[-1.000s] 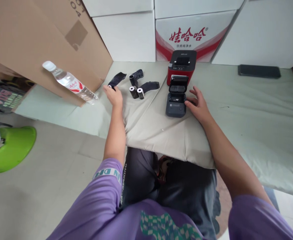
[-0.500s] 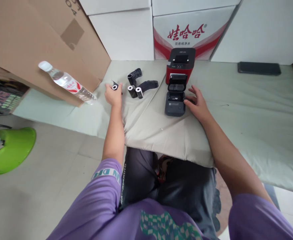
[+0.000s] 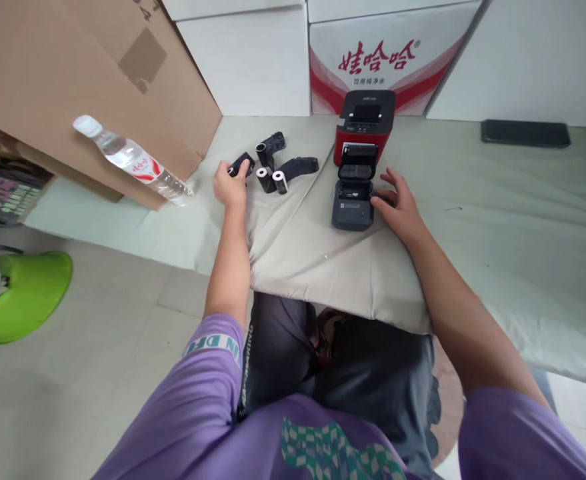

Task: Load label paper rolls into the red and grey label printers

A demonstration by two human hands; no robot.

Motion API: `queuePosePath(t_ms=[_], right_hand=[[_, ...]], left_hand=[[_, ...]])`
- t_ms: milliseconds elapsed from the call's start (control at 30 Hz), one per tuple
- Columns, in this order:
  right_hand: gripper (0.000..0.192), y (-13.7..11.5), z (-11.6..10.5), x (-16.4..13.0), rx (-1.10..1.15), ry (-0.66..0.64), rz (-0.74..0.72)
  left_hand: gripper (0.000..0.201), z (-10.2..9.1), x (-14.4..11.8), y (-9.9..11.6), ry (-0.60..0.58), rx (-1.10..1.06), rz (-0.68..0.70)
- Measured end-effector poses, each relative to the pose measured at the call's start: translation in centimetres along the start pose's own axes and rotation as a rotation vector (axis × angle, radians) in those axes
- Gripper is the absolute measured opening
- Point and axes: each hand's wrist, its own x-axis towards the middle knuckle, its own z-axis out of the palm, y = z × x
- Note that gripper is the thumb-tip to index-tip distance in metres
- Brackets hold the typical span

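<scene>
My left hand (image 3: 231, 184) grips a small black paper roll (image 3: 241, 165) between thumb and fingers, just above the cloth. To its right stand two more rolls with white ends, a black roll (image 3: 265, 181) and a partly white roll (image 3: 280, 183). Behind them is a black roll with a loose strip (image 3: 271, 147), and another black strip (image 3: 299, 167) trails right. A small dark label printer (image 3: 353, 215) sits with its lid raised against a red and black printer (image 3: 366, 123). My right hand (image 3: 397, 205) rests at the label printer's right side, fingers apart, fingertips touching its edge.
A clear water bottle (image 3: 135, 160) leans against a cardboard box (image 3: 173, 113) at left. White boxes (image 3: 253, 73) line the back. A dark flat object (image 3: 525, 133) lies at the back right. Pale cloth (image 3: 497, 253) covers the table; a green stool (image 3: 35, 293) stands lower left.
My left hand has turned the held roll from end-on to sideways, so its black side now shows. My right hand stays beside the label printer. The view has shifted slightly.
</scene>
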Motion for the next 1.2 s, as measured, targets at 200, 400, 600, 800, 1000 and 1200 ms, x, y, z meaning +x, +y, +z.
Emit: queuePosePath(t_ms=[200,400,600,800,1000,1200], right_hand=[[0.1,0.1,0.1,0.0,0.015,0.01,-0.003],[0.1,0.0,0.1,0.0,0.015,0.02,0.0],[0.101,-0.4,0.1,-0.1,0.025,0.021,0.014],[0.101,-0.7,0.1,-0.2,0.013,0.011,0.023],[0.102,-1.2,0.0,-0.2,-0.009,0.008,0.03],[0.103,-1.4,0.0,-0.2,-0.005,0.001,0.029]], left_hand=[[0.041,-0.1,-0.3,0.7,-0.05,-0.055,-0.024],[0.039,0.1,0.0,0.7,-0.056,-0.042,-0.052],[0.012,0.6,0.4,0.2,-0.073,0.062,0.012],[0.02,0.6,0.5,-0.1,-0.062,0.016,0.102],[0.04,0.7,0.7,-0.5,-0.041,0.013,0.043],[0.048,-0.1,0.0,0.3,-0.059,0.008,-0.002]])
